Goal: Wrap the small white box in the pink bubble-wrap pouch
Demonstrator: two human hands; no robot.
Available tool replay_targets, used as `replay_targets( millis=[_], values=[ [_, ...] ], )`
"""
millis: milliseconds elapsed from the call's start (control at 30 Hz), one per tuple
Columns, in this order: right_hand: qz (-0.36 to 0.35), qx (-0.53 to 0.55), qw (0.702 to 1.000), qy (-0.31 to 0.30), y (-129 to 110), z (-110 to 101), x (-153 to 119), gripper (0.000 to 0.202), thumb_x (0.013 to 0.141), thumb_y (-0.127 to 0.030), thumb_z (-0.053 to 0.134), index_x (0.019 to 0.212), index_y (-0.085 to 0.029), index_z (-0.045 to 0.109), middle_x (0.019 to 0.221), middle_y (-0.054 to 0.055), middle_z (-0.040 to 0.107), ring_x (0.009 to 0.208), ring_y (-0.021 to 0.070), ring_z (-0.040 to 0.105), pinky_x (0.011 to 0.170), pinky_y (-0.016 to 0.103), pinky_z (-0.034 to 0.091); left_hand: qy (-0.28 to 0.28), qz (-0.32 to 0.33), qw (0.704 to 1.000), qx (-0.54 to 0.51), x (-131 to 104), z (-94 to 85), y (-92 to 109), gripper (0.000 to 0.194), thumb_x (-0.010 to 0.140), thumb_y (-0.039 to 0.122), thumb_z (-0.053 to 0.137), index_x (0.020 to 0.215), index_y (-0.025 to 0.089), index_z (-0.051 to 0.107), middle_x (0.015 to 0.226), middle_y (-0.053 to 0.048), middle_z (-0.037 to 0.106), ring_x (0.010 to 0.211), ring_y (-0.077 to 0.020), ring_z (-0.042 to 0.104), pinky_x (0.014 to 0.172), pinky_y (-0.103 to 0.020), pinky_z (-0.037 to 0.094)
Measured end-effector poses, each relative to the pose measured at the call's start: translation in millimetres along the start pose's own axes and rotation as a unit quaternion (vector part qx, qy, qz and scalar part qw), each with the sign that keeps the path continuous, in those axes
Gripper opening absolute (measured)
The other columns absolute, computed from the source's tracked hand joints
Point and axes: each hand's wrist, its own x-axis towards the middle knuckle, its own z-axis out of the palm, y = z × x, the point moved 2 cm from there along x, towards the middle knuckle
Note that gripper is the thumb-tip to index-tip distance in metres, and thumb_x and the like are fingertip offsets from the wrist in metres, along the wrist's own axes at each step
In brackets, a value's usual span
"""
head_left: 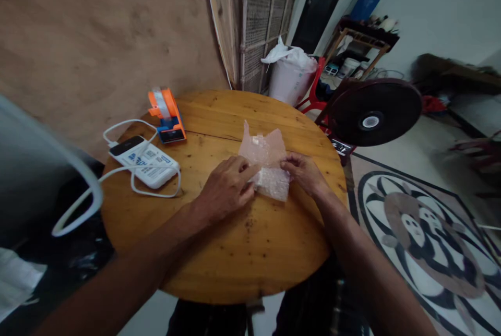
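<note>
A sheet of bubble wrap [270, 182] lies on the round wooden table [235, 252], its near part folded over and its far part, pinkish and crumpled, standing up a little. My left hand [230, 182] rests at its left edge with the fingers closed on the fold. On the opposite side my right hand [303, 169] pinches the right edge between thumb and fingers. Whether anything is wrapped inside the folded layers cannot be made out.
A white power bank [156, 173] with a looped white cable lies at the table's left. Behind it stands an orange and blue tape dispenser [172, 130]. Beyond the table are a white sack-covered bin [291, 78], a dark round stool top [376, 111] and a panda-patterned mat [422, 231].
</note>
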Motion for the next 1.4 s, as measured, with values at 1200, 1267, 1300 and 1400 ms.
replay_targets(
  millis=[1200,1267,1300,1400],
  values=[
    [-0.059,-0.195,0.952,-0.228,-8.1,-1.3,-14.6,0.029,0.081,-0.041,0.052,0.069,-0.015,0.059,0.063,-0.002,0.050,0.056,0.0101,0.043,0.053,0.022,0.032,-0.036,-0.004,0.999,0.020,0.6,0.5,3.2,0.023,0.087,0.021,0.046,0.103,0.020,0.064,0.099,-0.009,0.054,0.090,-0.0227,0.050,0.081,-0.037,0.045],
    [-0.049,-0.174,0.970,-0.162,0.3,2.6,-15.5,0.025,0.078,-0.038,0.054,0.067,-0.016,0.057,0.061,-0.003,0.049,0.055,0.0097,0.042,0.052,0.022,0.032,-0.036,-0.003,0.999,0.023,0.5,0.7,3.3,0.023,0.087,0.020,0.046,0.103,0.020,0.064,0.099,-0.009,0.054,0.091,-0.0231,0.049,0.082,-0.037,0.045],
    [-0.044,-0.166,0.976,-0.134,3.1,4.8,-15.5,0.024,0.076,-0.037,0.055,0.065,-0.016,0.056,0.060,-0.003,0.048,0.054,0.0094,0.041,0.051,0.022,0.032,-0.036,-0.004,0.999,0.025,0.6,0.7,3.3,0.023,0.088,0.020,0.046,0.103,0.020,0.064,0.099,-0.009,0.054,0.091,-0.0233,0.049,0.082,-0.038,0.045],
    [-0.044,-0.173,0.982,-0.055,6.0,11.1,-15.7,0.019,0.071,-0.033,0.057,0.061,-0.017,0.052,0.057,-0.004,0.047,0.052,0.0091,0.041,0.049,0.022,0.031,-0.040,-0.003,0.999,0.028,0.9,0.6,3.4,0.024,0.088,0.020,0.045,0.104,0.020,0.063,0.099,-0.009,0.054,0.091,-0.0232,0.049,0.082,-0.038,0.045]
  ],
)
